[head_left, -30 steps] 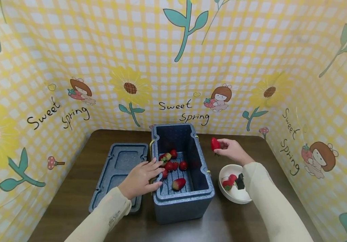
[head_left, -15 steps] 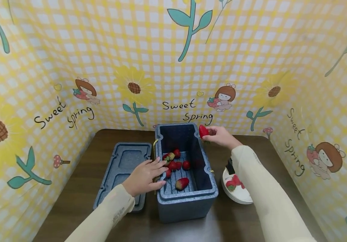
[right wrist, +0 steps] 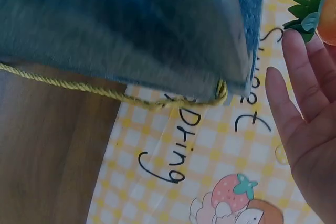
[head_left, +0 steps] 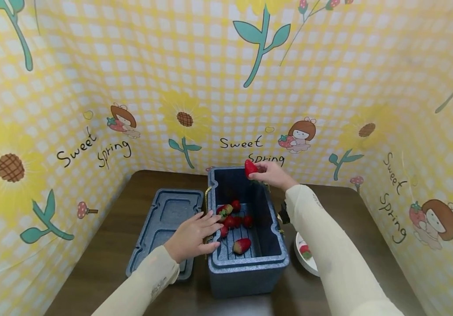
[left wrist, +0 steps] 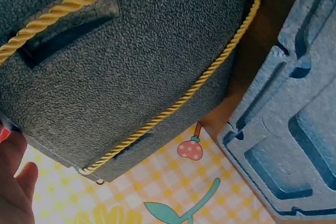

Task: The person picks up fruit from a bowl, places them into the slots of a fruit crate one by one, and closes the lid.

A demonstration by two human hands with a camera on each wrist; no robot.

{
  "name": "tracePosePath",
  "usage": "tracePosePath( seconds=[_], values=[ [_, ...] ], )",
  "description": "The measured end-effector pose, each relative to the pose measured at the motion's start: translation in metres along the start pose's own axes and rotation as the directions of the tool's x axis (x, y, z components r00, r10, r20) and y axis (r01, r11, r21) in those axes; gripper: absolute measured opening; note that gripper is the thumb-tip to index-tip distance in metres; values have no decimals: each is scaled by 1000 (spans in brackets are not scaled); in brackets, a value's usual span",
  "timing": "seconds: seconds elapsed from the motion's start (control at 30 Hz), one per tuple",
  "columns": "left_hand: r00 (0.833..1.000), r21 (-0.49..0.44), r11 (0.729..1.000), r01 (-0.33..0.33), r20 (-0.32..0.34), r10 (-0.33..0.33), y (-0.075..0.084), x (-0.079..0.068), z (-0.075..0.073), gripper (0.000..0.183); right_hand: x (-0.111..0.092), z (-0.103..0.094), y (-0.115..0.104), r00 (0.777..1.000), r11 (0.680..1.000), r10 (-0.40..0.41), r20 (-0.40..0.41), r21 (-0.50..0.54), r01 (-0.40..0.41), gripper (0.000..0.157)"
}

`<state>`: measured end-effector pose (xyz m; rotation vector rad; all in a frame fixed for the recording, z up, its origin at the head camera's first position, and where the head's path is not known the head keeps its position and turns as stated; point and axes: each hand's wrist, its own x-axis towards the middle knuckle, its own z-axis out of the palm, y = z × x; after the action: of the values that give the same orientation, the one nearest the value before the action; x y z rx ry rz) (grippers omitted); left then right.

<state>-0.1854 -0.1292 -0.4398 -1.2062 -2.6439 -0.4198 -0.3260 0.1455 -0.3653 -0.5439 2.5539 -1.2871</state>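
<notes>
My right hand [head_left: 275,174] pinches a red strawberry [head_left: 250,168] over the far right part of an open blue-grey foam box [head_left: 249,275]. In the right wrist view the strawberry's green leaves [right wrist: 306,11] show at the fingertips. My left hand [head_left: 195,236] rests on the box's left rim with its fingers spread and fairly straight. Inside the box, several strawberries cluster along the left side, and a single strawberry [head_left: 242,246] lies nearer the front. A yellow rope [left wrist: 173,109] runs along the box's outer side in the left wrist view.
The box's lid [head_left: 173,212] lies on the brown table [head_left: 109,248] to the left. A white bowl [head_left: 308,266] with strawberry in it stands right of the box, partly hidden by my right sleeve [head_left: 329,232]. A yellow checked cloth [head_left: 218,96] surrounds the table.
My right hand has carried the strawberry leftward from near the bowl to over the box. My left hand has stayed on the rim. The head view has shifted slightly.
</notes>
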Motion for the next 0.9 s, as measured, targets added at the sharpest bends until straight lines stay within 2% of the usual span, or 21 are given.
tracePosePath(
  seconds=[0.17,0.5,0.7,0.9],
  values=[
    [1000,25,1000,0,-11,1,3,2,-3,45,8,8,-8,1000,1000,9,19,22,-10,43],
    [999,37,999,-20,-40,21,2,0,-5,47,20,22,-19,993,989,107,44,102,-111,47],
    [997,52,998,-42,-60,45,1,2,0,48,23,33,-12,993,989,106,48,98,-110,46],
    [997,55,998,-36,-60,40,1,5,4,48,23,38,-1,983,977,172,68,117,-179,44]
  ],
)
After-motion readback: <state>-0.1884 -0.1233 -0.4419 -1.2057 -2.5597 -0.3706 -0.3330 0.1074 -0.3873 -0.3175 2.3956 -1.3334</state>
